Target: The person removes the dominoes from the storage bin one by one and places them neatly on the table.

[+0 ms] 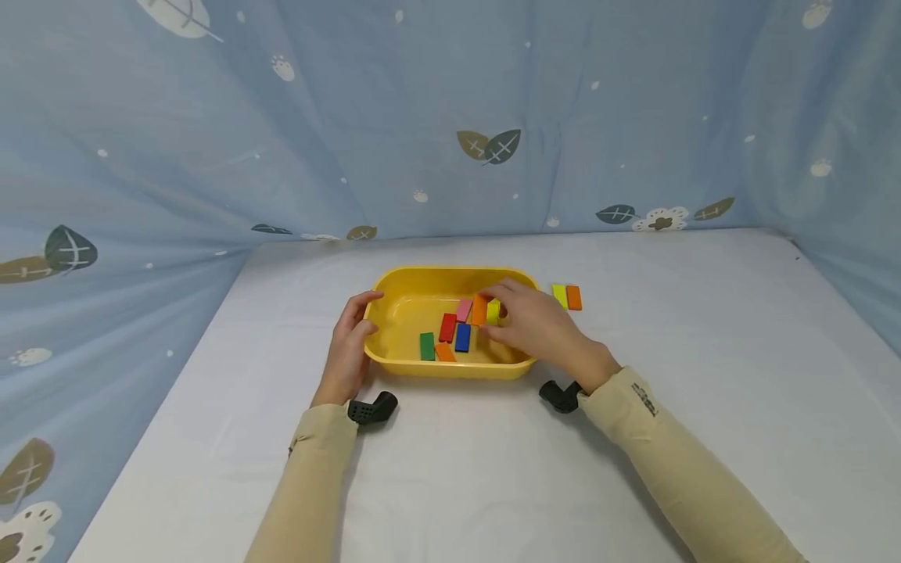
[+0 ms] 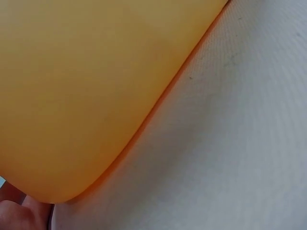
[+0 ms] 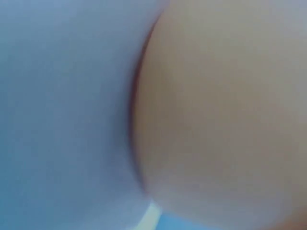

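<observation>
In the head view a yellow plastic tub [image 1: 436, 370] holds several small coloured rectangular blocks. My left hand [image 1: 346, 344] grips the tub's left rim, fingers and thumb at the edge. My right hand [image 1: 531, 320] reaches over the right side and pinches an orange block [image 1: 479, 310] end to end between fingertips and thumb. Around it lie a yellow block [image 1: 493, 313], a pink block [image 1: 463, 310], a red block [image 1: 447, 328], a blue block [image 1: 462, 338], a green block [image 1: 427, 346] and another orange block [image 1: 445, 353]. The left wrist view shows the tub's outer wall [image 2: 96, 96] close up.
A yellow-green block [image 1: 559, 295] and an orange block [image 1: 574, 298] lie side by side on the white tabletop [image 1: 450, 469], right of the tub. Behind hangs a blue leaf-patterned cloth [image 1: 394, 117]. The right wrist view is blurred, mostly the tub wall.
</observation>
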Tool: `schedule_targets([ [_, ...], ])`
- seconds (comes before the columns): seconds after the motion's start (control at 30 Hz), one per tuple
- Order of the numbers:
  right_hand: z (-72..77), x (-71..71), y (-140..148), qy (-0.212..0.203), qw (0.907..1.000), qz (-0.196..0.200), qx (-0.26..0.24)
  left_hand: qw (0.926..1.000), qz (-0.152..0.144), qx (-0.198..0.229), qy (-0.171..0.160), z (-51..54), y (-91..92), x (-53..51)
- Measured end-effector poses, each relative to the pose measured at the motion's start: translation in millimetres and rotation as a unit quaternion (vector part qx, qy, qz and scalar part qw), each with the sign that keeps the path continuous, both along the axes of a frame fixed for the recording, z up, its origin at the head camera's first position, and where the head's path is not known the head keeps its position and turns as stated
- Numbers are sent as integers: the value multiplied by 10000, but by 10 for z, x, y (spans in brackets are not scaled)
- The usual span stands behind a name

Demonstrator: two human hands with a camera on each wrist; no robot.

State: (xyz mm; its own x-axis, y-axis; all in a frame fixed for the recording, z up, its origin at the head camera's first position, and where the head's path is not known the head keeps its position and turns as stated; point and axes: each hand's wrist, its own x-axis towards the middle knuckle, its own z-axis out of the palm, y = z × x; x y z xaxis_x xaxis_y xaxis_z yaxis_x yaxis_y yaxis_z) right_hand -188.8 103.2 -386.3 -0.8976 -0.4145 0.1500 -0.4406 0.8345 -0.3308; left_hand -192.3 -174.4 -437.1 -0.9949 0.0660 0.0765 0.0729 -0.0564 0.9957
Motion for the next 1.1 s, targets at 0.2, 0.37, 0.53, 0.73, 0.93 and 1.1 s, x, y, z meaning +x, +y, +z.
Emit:
schedule_targets([
  [0.2,101,69,326,645,9921,-45,-1073,10000,-39,23,24,-5,3,-5],
  [0.37,122,20,600,724,9885,-266,-1302,10000,-20,64,-29,-6,-15,-1],
  [0.53,58,-98,893,384,9872,-509,-1461,9999,-61,107,-70,0,-4,8],
  [0.73,-111,-238,1207,-409,9786,-838,-1836,9998,-125,124,-2,68,20,36],
  [0.93,-218,-293,1399,-1263,9614,-1159,-2150,9998,-136,135,-71,120,34,58],
  [1.1,-298,-315,1507,-1725,9517,-1249,-2213,9998,-59,111,-138,41,23,21],
])
